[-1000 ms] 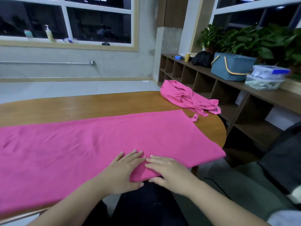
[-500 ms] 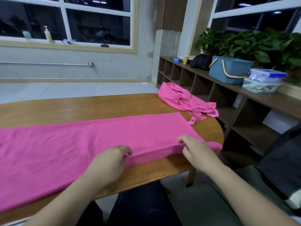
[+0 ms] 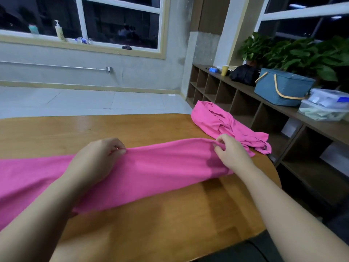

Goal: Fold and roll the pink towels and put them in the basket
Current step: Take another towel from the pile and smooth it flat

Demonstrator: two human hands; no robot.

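Head cam: both hands on the long pink towel (image 3: 160, 173), which lies lengthwise across the bench (image 3: 151, 224) w/ its near half lifted over toward the far side. Left hand (image 3: 94, 161) pinches the carried edge, fingers curled round the cloth near mid-length. Right hand (image 3: 233, 154) pinches the same edge close to the towel's right end, thumb and fingers bunched on it. Second towel (image 3: 226, 125) sits crumpled at the far right corner of the bench, touching or just beside the right hand's end. Basket (image 3: 281, 87) up on the shelf, well apart, nothing pink seen in it.

Risks, as judged:
- Left part of the towel runs out of view, unheld; fold likely goes crooked there, edges won't line up.
- Right end sits near the bench's rounded edge; a loose pinch could let it slide off.
- Carried edge may land on the crumpled towel and snag it.
- Sag btwn the hands could trap a crease.

Vs. half a sec ago: the pinched edge, then low near the front of the bench, is now carried up and over to about the far edge of the towel. Hands are further from the body; bare bench shows in front.
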